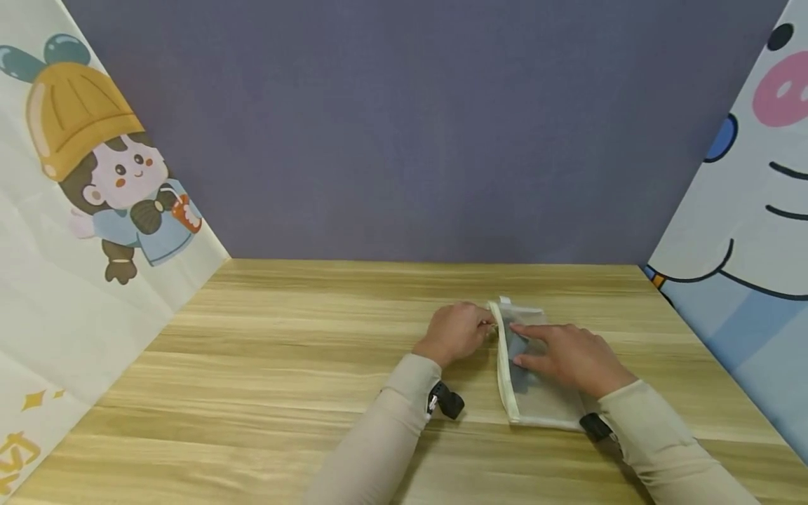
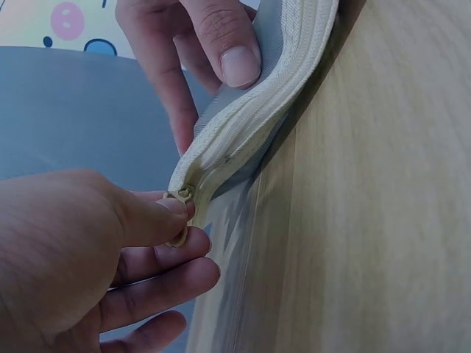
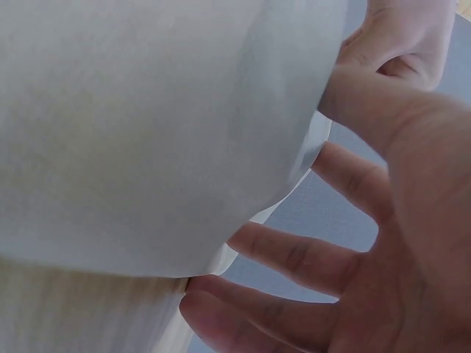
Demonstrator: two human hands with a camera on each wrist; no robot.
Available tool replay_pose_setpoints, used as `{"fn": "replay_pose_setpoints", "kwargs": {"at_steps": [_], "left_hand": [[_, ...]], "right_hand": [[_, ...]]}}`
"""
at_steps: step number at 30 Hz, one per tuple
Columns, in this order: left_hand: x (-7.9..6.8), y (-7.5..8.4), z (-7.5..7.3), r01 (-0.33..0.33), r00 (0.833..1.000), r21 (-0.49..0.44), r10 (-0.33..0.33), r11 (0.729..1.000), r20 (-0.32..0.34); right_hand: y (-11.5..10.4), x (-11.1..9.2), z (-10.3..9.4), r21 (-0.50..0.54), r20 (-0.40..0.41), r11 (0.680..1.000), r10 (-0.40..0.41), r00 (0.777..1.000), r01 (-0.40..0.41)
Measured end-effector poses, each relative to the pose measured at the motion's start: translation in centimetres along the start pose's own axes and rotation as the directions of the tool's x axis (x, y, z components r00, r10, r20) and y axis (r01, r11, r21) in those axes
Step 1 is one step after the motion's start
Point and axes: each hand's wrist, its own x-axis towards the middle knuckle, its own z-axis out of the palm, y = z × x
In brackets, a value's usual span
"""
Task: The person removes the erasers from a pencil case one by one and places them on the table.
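Beige sleeves [image 1: 379, 442] flank a translucent zippered pouch [image 1: 549, 408] on the wood-grain tabletop [image 1: 252, 379]. Left hand [image 1: 453, 331], nearer the zipper [image 1: 503, 368], pinches its pull tab [image 2: 177, 197] near the far end; the zipper's long axis runs thence toward the wearer. Right hand [image 1: 577, 359], fingers loosely extended, touches the panel right of the zipper.

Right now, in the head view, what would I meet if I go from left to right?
Cartoon girl, left hand, zipper, right hand, pink snout.
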Motion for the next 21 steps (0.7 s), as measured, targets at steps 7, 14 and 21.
{"fn": "replay_pose_setpoints", "kwargs": {"at_steps": [7,14,21], "left_hand": [[0.07,-0.04,-0.54,-0.025,0.999,0.005,0.025,1.000,0.039],[-0.02,-0.48,-1.00,-0.039,0.992,-0.059,0.045,0.998,0.116],[0.01,-0.86,-0.92,0.033,0.983,-0.142,-0.007,0.989,0.182]], "right_hand": [[0.01,0.12,-0.02,-0.001,-0.027,1.000,-0.008,1.000,0.008],[0.10,0.11,0.00,0.027,-0.004,1.000,0.002,1.000,-0.002],[0.04,0.06,-0.05,0.031,0.002,0.999,-0.036,0.999,0.036]]}}
